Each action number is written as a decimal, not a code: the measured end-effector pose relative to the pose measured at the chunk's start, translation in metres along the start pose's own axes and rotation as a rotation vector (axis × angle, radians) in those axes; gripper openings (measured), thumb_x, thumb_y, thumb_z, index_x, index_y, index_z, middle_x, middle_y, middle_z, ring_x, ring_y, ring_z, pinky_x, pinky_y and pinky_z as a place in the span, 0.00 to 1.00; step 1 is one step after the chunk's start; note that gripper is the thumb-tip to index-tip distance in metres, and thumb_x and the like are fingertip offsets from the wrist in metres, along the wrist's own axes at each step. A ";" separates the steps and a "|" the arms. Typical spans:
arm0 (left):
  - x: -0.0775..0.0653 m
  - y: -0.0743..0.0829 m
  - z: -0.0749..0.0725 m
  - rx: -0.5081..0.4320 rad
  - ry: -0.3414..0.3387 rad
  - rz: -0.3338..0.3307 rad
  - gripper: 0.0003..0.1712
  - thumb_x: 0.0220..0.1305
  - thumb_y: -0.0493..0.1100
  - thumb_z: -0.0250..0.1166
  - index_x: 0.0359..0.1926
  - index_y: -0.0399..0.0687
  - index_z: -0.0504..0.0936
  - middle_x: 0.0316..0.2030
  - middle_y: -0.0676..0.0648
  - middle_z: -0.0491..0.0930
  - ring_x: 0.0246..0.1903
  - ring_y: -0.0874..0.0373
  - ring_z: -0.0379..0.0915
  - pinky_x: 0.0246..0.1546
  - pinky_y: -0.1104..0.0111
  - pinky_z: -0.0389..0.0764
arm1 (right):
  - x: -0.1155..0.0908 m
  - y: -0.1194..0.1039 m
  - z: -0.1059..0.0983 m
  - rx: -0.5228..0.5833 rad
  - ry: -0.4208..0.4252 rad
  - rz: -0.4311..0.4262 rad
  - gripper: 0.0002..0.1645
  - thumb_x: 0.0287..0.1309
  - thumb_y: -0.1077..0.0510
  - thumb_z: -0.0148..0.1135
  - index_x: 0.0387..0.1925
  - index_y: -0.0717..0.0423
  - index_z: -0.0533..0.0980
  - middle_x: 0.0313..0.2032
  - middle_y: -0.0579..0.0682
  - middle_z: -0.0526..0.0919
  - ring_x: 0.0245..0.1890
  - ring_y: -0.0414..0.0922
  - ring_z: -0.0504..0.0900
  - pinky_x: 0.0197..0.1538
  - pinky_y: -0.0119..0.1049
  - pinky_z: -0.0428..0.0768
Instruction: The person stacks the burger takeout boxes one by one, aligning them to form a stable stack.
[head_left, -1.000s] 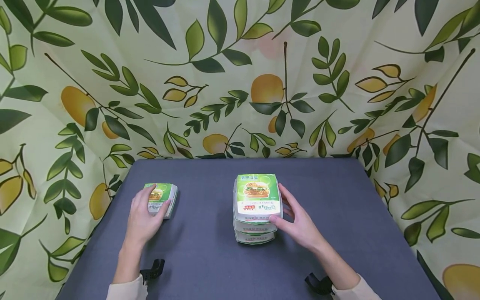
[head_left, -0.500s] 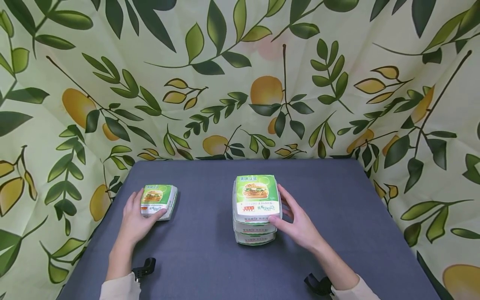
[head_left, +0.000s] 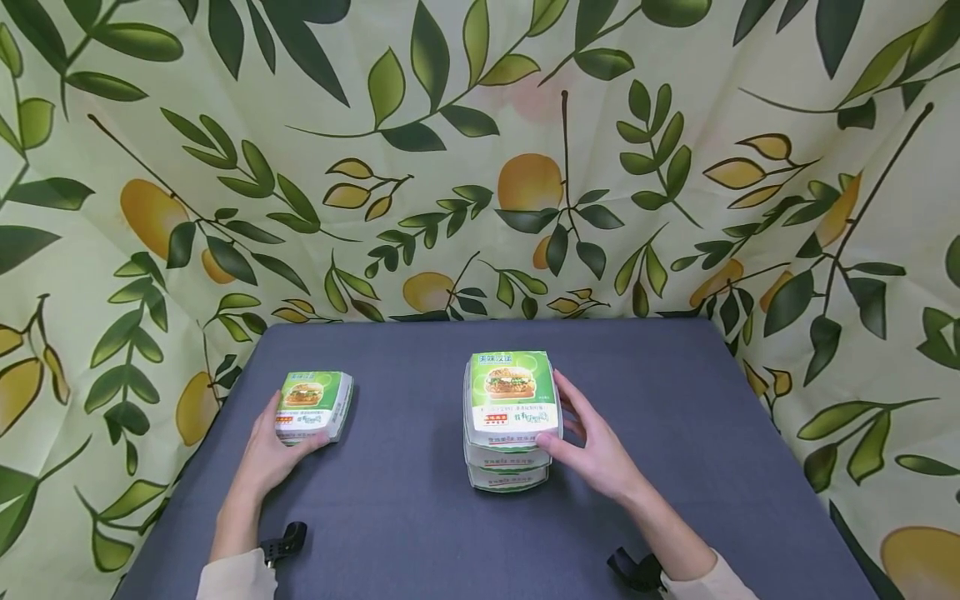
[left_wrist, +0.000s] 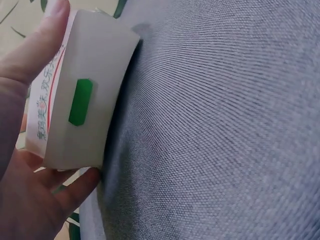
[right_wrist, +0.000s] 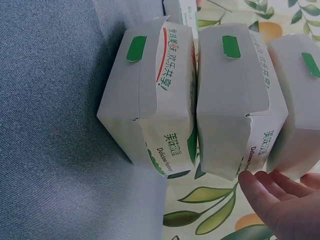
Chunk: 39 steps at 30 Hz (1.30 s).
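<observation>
In the head view a green-and-white burger box (head_left: 309,404) lies on the table at the left. My left hand (head_left: 264,454) holds it at its near left corner, thumb along the front edge and fingers at the left side. The left wrist view shows the box's white side with a green tab, the thumb (left_wrist: 42,42) on the lid edge. Three burger boxes form a stack near the middle, the top box (head_left: 516,392) picture side up. My right hand (head_left: 600,454) grips it, thumb on the front and fingers on the right side. The middle box (right_wrist: 227,85) and bottom box (right_wrist: 147,85) sit beneath.
A dark grey-blue cloth covers the table (head_left: 405,533). Behind and beside it hangs a curtain (head_left: 450,167) printed with leaves and orange fruit. Black straps (head_left: 285,542) show at both wrists.
My left hand has slid off the top of the single box, leftward and toward me, to its near left corner. The stack and my right hand have stayed in place.
</observation>
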<state>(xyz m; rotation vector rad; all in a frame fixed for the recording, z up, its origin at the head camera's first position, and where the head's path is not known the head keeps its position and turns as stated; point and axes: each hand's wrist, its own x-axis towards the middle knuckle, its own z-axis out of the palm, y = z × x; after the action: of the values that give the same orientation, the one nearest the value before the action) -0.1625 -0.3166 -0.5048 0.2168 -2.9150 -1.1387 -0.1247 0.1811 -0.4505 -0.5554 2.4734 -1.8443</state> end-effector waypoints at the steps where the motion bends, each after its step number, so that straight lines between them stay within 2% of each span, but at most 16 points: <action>1: 0.000 0.000 0.000 0.002 0.000 0.001 0.74 0.54 0.60 0.78 0.81 0.39 0.35 0.76 0.24 0.42 0.73 0.27 0.42 0.67 0.33 0.52 | 0.000 0.000 0.000 -0.001 0.001 -0.001 0.53 0.65 0.55 0.67 0.81 0.57 0.47 0.74 0.55 0.61 0.71 0.55 0.63 0.67 0.38 0.70; 6: 0.001 -0.002 0.002 0.009 0.015 -0.004 0.72 0.55 0.61 0.77 0.81 0.38 0.37 0.76 0.25 0.44 0.74 0.28 0.42 0.68 0.34 0.52 | 0.000 0.000 0.000 0.003 0.001 0.001 0.53 0.65 0.55 0.67 0.81 0.54 0.47 0.74 0.55 0.61 0.71 0.57 0.63 0.67 0.36 0.70; 12: 0.000 0.002 0.006 0.006 0.024 -0.034 0.69 0.56 0.64 0.75 0.81 0.41 0.41 0.76 0.26 0.47 0.74 0.29 0.44 0.69 0.36 0.52 | -0.001 0.000 0.001 0.000 0.003 0.009 0.53 0.65 0.55 0.67 0.81 0.52 0.48 0.75 0.55 0.60 0.72 0.56 0.62 0.67 0.37 0.70; 15: -0.001 0.005 0.008 0.004 0.021 -0.030 0.69 0.56 0.64 0.75 0.81 0.41 0.41 0.75 0.26 0.48 0.74 0.29 0.45 0.69 0.37 0.52 | -0.001 0.000 0.001 0.002 0.005 0.004 0.52 0.65 0.55 0.67 0.81 0.51 0.48 0.74 0.55 0.61 0.71 0.57 0.63 0.67 0.38 0.71; 20: 0.001 0.008 0.013 -0.006 0.044 -0.002 0.67 0.56 0.64 0.75 0.81 0.41 0.44 0.75 0.26 0.51 0.73 0.29 0.48 0.68 0.37 0.54 | -0.001 -0.001 0.001 0.009 0.005 -0.006 0.52 0.65 0.56 0.67 0.81 0.50 0.48 0.74 0.55 0.62 0.70 0.57 0.64 0.66 0.39 0.72; 24: 0.001 0.012 0.015 -0.012 0.061 0.027 0.67 0.56 0.64 0.75 0.81 0.40 0.47 0.73 0.26 0.54 0.72 0.30 0.51 0.68 0.37 0.56 | -0.002 -0.001 0.001 0.007 0.008 -0.006 0.52 0.65 0.56 0.67 0.81 0.51 0.48 0.74 0.56 0.61 0.71 0.55 0.63 0.66 0.35 0.71; 39: -0.003 0.045 0.029 -0.041 0.081 0.094 0.66 0.54 0.65 0.76 0.81 0.43 0.50 0.73 0.29 0.58 0.70 0.34 0.56 0.67 0.40 0.59 | -0.002 -0.001 0.002 0.019 0.004 -0.015 0.53 0.65 0.56 0.67 0.81 0.52 0.47 0.75 0.56 0.60 0.72 0.56 0.62 0.66 0.31 0.70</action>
<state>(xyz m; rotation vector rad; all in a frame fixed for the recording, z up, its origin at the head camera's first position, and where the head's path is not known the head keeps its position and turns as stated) -0.1665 -0.2641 -0.4959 0.1217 -2.7964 -1.1465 -0.1224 0.1791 -0.4509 -0.5713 2.4577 -1.8741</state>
